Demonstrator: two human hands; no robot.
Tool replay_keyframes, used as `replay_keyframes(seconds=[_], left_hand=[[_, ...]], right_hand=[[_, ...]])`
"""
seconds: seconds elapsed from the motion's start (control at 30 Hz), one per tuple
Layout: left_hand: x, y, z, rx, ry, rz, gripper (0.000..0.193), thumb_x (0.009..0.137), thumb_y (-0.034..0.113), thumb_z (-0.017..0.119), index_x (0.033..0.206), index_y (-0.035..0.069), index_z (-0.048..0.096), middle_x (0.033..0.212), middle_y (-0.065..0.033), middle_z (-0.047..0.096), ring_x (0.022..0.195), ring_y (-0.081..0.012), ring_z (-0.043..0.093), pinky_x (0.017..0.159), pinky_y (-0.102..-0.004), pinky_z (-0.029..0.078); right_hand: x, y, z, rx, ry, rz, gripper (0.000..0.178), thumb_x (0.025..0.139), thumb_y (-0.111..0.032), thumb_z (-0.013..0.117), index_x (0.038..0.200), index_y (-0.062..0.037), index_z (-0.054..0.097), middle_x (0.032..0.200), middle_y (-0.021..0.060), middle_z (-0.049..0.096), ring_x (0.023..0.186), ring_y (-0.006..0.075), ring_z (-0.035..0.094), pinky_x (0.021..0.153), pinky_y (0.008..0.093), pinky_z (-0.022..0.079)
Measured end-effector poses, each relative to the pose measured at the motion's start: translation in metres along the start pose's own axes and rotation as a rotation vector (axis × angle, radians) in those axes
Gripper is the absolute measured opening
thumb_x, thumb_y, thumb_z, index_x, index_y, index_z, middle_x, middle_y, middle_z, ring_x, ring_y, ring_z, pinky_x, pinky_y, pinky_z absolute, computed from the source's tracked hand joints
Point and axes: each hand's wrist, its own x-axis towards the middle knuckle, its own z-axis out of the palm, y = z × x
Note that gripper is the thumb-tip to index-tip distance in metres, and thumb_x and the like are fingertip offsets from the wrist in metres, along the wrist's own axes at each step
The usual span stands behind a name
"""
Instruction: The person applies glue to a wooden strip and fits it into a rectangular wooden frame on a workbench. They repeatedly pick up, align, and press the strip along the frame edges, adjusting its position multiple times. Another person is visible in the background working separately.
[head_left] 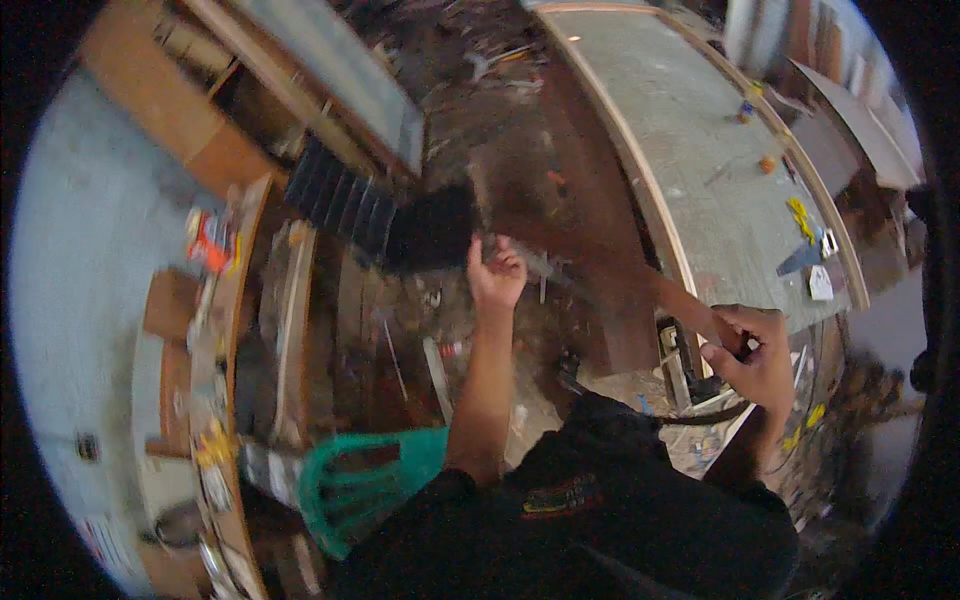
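Dark T-shirt cloth comes nearest, right of the green plastic chair; beyond both spreads a littered floor. Of 2 bare hands, the right, right of the chair, pinches 1 end of a flat brown strip between thumb and fingers. That strip slants toward the left hand, raised beyond the chair, fingers loosely curled and apart; blur hides whether they touch it. Farther right of the chair, a wood-edged grey tabletop bears 1 handsaw.
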Motion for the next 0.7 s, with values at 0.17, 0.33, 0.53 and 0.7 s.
replay_keyframes(seconds=[0.17, 0.33, 0.53, 0.7], left_hand=[[0.112, 0.035, 0.024, 0.355, 0.074, 0.382, 0.046, 0.099, 0.044, 0.066, 0.113, 0.001, 0.062, 0.106, -0.0099, 0.07, 0.101, -0.0202, 0.069, 0.089, -0.0378, 0.054], [0.203, 0.047, 0.062, 0.344, 0.073, 0.151, 0.061, 0.103, 0.045, 0.058, 0.136, -0.005, 0.048, 0.124, -0.0133, 0.064, 0.129, -0.025, 0.056, 0.111, -0.045, 0.046], [0.291, 0.041, 0.079, 0.554, 0.357, 0.205, 0.064, 0.106, 0.042, 0.053, 0.146, -0.006, 0.038, 0.141, -0.016, 0.053, 0.134, -0.03, 0.053, 0.119, -0.0474, 0.038], [0.386, 0.094, 0.082, 0.339, 0.256, 0.172, 0.051, 0.106, 0.034, 0.056, 0.143, 0.002, 0.047, 0.134, -0.0141, 0.061, 0.132, -0.0281, 0.055, 0.119, -0.0474, 0.038]], right_hand=[[0.048, 0.032, 0.003, 0.067, -0.231, 0.509, 0.034, 0.084, -0.019, 0.083, 0.109, 0.0024, 0.074, 0.08, 0.0101, 0.069, 0.061, 0.0141, 0.063, 0.057, 0.0317, 0.048], [0.087, 0.065, 0.024, -0.037, -0.266, 0.717, 0.044, 0.082, -0.024, 0.086, 0.118, -0.0025, 0.075, 0.08, 0.011, 0.067, 0.063, 0.0162, 0.066, 0.059, 0.0355, 0.051], [0.146, 0.078, 0.042, -0.258, -0.295, 0.947, 0.041, 0.074, -0.021, 0.088, 0.113, -0.0086, 0.078, 0.089, 0.0128, 0.077, 0.074, 0.0269, 0.073, 0.071, 0.039, 0.057], [0.218, 0.094, 0.072, -0.334, -0.227, 1.126, 0.039, 0.072, -0.011, 0.088, 0.109, -0.0051, 0.079, 0.092, 0.0106, 0.079, 0.074, 0.0172, 0.073, 0.07, 0.0337, 0.057]])
